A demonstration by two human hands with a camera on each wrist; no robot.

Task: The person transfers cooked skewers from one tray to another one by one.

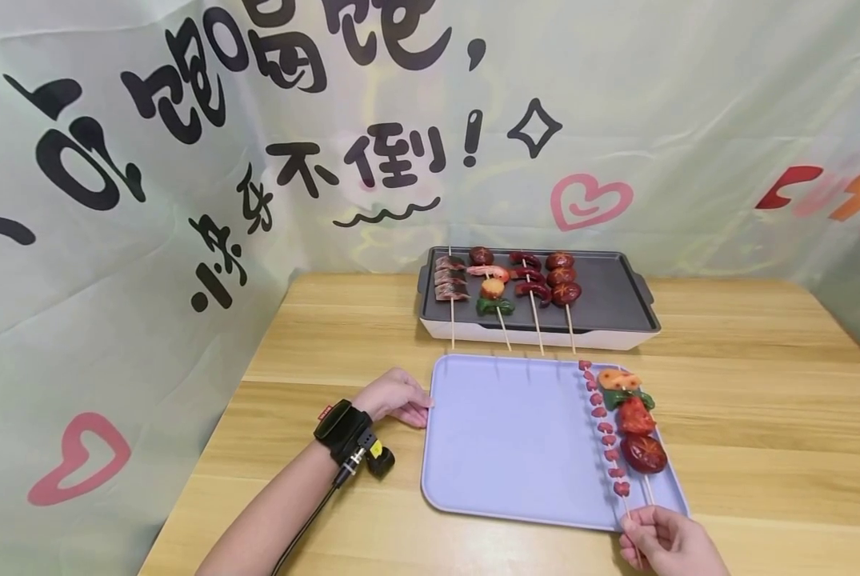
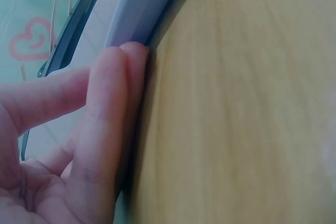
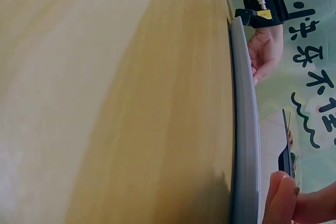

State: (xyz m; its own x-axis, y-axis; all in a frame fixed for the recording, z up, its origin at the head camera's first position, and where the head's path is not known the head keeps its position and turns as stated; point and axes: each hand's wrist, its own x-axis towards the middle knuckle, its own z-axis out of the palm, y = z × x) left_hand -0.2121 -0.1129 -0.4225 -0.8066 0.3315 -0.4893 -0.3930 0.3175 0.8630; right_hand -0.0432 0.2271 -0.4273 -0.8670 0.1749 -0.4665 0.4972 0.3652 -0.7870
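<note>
A lavender tray (image 1: 509,448) lies on the table. At its left edge is my left hand (image 1: 398,397); in the left wrist view, extended fingers (image 2: 102,93) touch the tray's outer side. My right hand (image 1: 667,542) pinches the bare stick end of a skewer of small red pieces (image 1: 609,440) at the tray's front right corner. That skewer lies along the right side of the tray. Just right of it is a mixed skewer with a scored brown mushroom cap (image 1: 643,454), a red chunk, a green piece and an orange slice; its lower stick runs toward the right hand.
Behind the tray stands a white grill with a dark plate (image 1: 606,292). On its left part lie a fish skewer (image 1: 450,280), a mixed skewer with a shrimp (image 1: 489,273), a dark red skewer (image 1: 533,280) and a mushroom skewer (image 1: 564,276), sticks forward. A printed cloth (image 1: 401,232) hangs behind.
</note>
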